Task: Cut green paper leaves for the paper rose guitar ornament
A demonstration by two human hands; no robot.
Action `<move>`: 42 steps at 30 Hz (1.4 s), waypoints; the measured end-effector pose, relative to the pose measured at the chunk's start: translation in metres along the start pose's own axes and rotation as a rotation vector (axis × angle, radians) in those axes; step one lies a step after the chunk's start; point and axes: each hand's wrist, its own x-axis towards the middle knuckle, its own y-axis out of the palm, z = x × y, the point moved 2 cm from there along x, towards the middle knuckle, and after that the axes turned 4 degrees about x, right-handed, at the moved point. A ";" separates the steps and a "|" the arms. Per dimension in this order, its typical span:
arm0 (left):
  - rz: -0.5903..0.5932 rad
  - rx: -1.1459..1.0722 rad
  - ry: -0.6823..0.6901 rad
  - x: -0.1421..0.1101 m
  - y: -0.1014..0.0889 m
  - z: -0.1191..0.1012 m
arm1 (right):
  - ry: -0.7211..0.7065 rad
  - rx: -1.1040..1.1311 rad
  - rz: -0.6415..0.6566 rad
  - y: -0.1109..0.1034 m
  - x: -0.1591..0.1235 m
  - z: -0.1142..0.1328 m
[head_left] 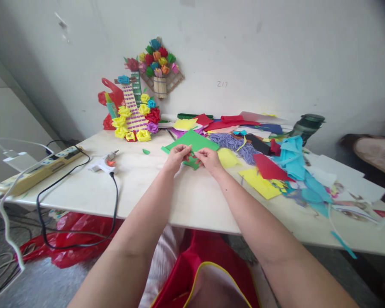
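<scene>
Over a green paper sheet point(192, 137), my left hand point(179, 156) and my right hand point(208, 160) meet fingertip to fingertip. Both are pinched closed on what looks like a small piece of green paper, mostly hidden by the fingers. The sheet lies on the table behind and beneath the hands, one corner pointing toward the wall. A small leaf-shaped cutting of green paper point(146, 151) rests on the table to the left. Close to my right hand are a yellow paper piece point(228, 158) and a heap of purple yarn point(235, 143).
A glue gun point(102, 164) with a black cord lies left, near a power strip point(40, 171). Paper-flower crafts point(136, 109) stand against the wall. Coloured papers, a red sheet point(272, 167), blue crepe paper point(290, 158) and a dark bottle point(308, 127) crowd the right.
</scene>
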 end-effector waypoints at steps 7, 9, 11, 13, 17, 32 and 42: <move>-0.005 -0.027 -0.058 -0.001 0.002 -0.001 | -0.105 -0.128 -0.085 -0.003 0.004 -0.007; -0.004 -0.044 -0.094 -0.002 0.002 0.000 | -0.206 -0.229 -0.097 -0.003 0.004 -0.008; -0.002 -0.066 -0.120 -0.002 0.002 0.002 | -0.319 -0.345 -0.118 -0.004 0.003 -0.006; 0.005 -0.085 -0.133 -0.002 0.001 0.002 | -0.405 -0.440 -0.136 -0.004 0.001 -0.002; -0.010 -0.076 -0.122 0.000 0.000 0.003 | -0.423 -0.454 -0.122 -0.004 0.000 0.002; -0.004 0.172 -0.080 -0.005 0.005 -0.004 | -0.226 -0.364 -0.152 -0.012 0.007 -0.008; -0.083 0.217 -0.041 -0.003 0.005 -0.005 | 0.013 -0.108 -0.033 -0.004 0.001 -0.003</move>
